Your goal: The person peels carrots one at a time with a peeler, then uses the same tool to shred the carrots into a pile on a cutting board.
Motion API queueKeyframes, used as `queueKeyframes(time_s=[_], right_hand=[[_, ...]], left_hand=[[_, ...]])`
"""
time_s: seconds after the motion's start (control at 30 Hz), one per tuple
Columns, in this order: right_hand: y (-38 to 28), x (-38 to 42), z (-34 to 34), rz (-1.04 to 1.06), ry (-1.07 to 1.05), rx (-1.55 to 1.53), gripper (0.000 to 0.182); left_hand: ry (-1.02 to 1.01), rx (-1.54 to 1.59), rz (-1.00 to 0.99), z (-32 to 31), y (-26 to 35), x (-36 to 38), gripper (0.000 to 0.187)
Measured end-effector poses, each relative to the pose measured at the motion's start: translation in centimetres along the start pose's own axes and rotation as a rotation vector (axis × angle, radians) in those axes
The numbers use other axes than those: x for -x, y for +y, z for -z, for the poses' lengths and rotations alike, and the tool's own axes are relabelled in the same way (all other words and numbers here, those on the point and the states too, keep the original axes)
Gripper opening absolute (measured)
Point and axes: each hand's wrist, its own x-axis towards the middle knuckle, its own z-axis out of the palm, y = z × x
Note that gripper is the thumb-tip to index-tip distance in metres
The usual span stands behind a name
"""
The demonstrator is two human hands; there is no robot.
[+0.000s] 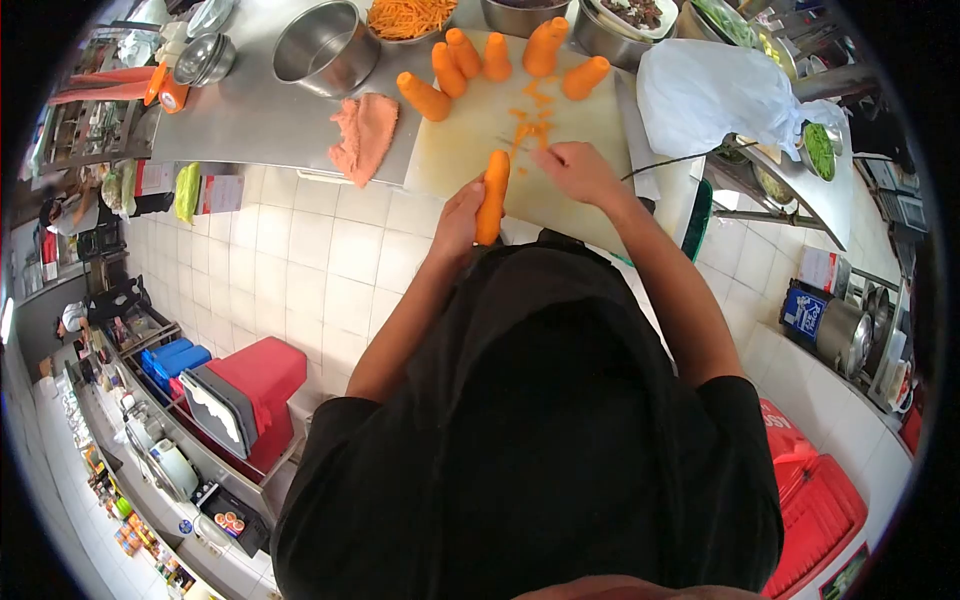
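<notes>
A peeled-looking carrot [493,198] stands out of my left hand [460,218], whose fingers are wrapped round it at the near edge of the cutting board. My right hand [580,172] is closed over the board, just right of the carrot's upper end. What it grips is too small and hidden to make out. Orange carrot peelings [531,132] lie on the pale cutting board [445,150] beyond both hands. Several more carrots, among them a left one [423,97] and a right one [585,77], rest along the board's far side.
Left of the board lies a pink cloth [363,138], with a steel pot [327,50] behind it. Shredded carrot [410,16] fills a bowl at the back. A white plastic bag [710,95] sits to the right. Steel bowls [204,60] stand far left on the counter.
</notes>
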Motion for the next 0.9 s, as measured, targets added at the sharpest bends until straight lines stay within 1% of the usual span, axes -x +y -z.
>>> queueKeyframes(time_s=[0.1, 0.17, 0.2, 0.27, 0.3, 0.4, 0.5, 0.57, 0.67, 0.73, 0.77, 0.83, 0.87, 0.9], right_hand=[[-0.6, -0.4, -1.0, 0.106, -0.006, 0.140, 0.056], [2.0, -1.7, -1.1, -0.007, 0.078, 0.128, 0.055], [1.7, -2.3, -0.4, -0.053, 0.124, 0.124, 0.054], [1.4, -1.6, 0.2, -0.084, 0.100, 0.021, 0.049], [0.6, -0.8, 0.4, -0.100, 0.087, -0.030, 0.046], [-2.0, 2.1, -1.1, 0.136, 0.178, -0.123, 0.040], [-3.5, 3.7, -3.3, 0.219, 0.152, -0.116, 0.044], [-3.9, 4.1, -3.6, 0.251, 0.159, -0.102, 0.043], [-4.7, 4.4, -3.8, 0.337, 0.184, -0.039, 0.041], [-5.1, 4.4, -4.1, 0.405, 0.213, 0.014, 0.041], [-5.0, 4.3, -4.1, 0.398, 0.230, 0.024, 0.040], [-4.7, 4.0, -4.1, 0.383, 0.258, 0.039, 0.040], [-4.1, 3.7, -4.1, 0.319, 0.255, 0.026, 0.040], [-2.8, 3.1, -3.9, 0.255, 0.253, 0.016, 0.041]], left_hand=[[0.002, -0.027, -0.030, 0.0, -0.2, -0.8, 0.050], [-0.003, -0.014, -0.031, -0.1, 0.0, -0.5, 0.050], [-0.032, 0.048, -0.005, 0.4, 0.1, -1.0, 0.049], [-0.068, 0.187, 0.061, 1.9, -0.6, -1.4, 0.047], [-0.049, 0.244, 0.077, 2.2, -0.7, -1.8, 0.046], [0.016, 0.399, 0.110, 2.4, -0.6, -2.9, 0.042], [0.092, 0.512, 0.101, 1.2, 0.7, -3.4, 0.040], [0.133, 0.573, 0.077, 0.7, 1.2, -4.0, 0.040], [0.049, 0.643, 0.070, 0.6, 1.4, -4.5, 0.037], [0.031, 0.642, 0.063, 0.6, 1.3, -4.8, 0.040], [0.023, 0.641, 0.062, 0.5, 1.2, -4.9, 0.041], [0.119, 0.679, 0.116, 0.0, 1.2, -5.6, 0.038], [0.170, 0.701, 0.143, -0.1, 1.1, -5.7, 0.037], [0.150, 0.671, 0.141, 0.0, 1.2, -5.4, 0.036]])
